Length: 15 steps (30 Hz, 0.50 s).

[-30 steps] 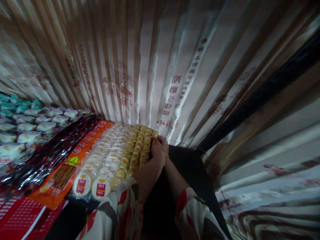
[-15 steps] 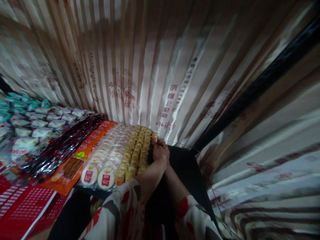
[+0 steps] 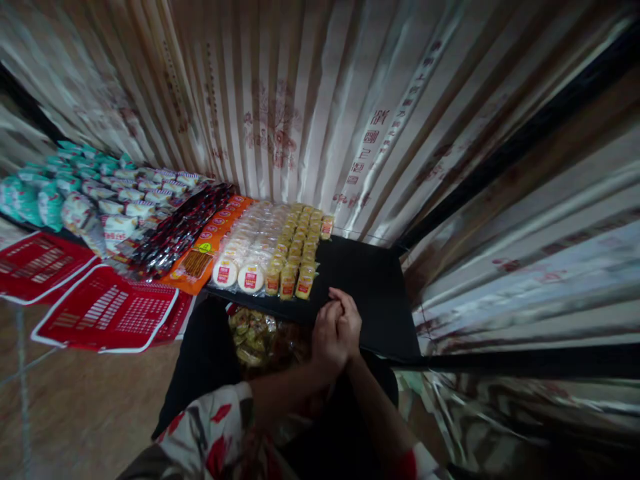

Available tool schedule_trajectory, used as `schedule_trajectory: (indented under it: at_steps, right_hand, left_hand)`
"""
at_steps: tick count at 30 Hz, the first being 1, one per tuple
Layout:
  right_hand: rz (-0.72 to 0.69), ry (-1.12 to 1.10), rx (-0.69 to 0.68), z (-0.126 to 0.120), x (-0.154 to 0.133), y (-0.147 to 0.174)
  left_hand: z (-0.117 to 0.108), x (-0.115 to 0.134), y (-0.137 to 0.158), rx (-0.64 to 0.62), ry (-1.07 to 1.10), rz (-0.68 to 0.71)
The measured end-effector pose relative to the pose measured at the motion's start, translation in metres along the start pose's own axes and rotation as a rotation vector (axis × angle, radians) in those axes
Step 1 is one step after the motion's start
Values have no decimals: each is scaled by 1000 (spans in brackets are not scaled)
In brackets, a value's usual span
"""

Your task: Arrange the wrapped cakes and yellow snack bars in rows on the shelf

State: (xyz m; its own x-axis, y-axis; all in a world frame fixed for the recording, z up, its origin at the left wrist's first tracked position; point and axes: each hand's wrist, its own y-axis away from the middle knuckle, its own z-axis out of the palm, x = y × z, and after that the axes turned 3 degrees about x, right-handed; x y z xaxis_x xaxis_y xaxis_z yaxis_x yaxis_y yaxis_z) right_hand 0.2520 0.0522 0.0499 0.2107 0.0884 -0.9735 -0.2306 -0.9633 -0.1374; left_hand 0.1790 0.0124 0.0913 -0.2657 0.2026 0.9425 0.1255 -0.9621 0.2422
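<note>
My left hand (image 3: 327,335) and my right hand (image 3: 351,324) are pressed together over the front edge of the black shelf (image 3: 373,287). Both have their fingers closed; whatever may be between them is hidden. Just beyond and to the left stand rows of small yellow-wrapped snack packets (image 3: 287,281). A single packet (image 3: 327,227) sits at the back, right of these rows, apart from my hands. Beside the yellow rows lie round white crackers in clear wrappers (image 3: 251,279).
Farther left are an orange snack bag (image 3: 200,263), dark shiny packets (image 3: 183,233), white packets (image 3: 120,230) and green packets (image 3: 50,207). Red baskets (image 3: 107,310) stand at the front left. More yellow packets (image 3: 253,340) lie below the shelf. A printed curtain (image 3: 280,100) hangs behind.
My hands have come back from the single packet at the rear to the shelf's front edge, still together. That packet stays in place. The view has shifted, showing more of the baskets and floor.
</note>
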Motion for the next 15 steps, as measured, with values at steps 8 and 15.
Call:
schedule_trajectory:
  at_steps: [8,15]
  right_hand:
    - [-52,309,-290,31,27,108]
    - [92,911,-427,54,60,107]
  left_hand:
    - [-110,-54,47,-87,-615,152]
    - [-147,-70,14,-65,-923,-135]
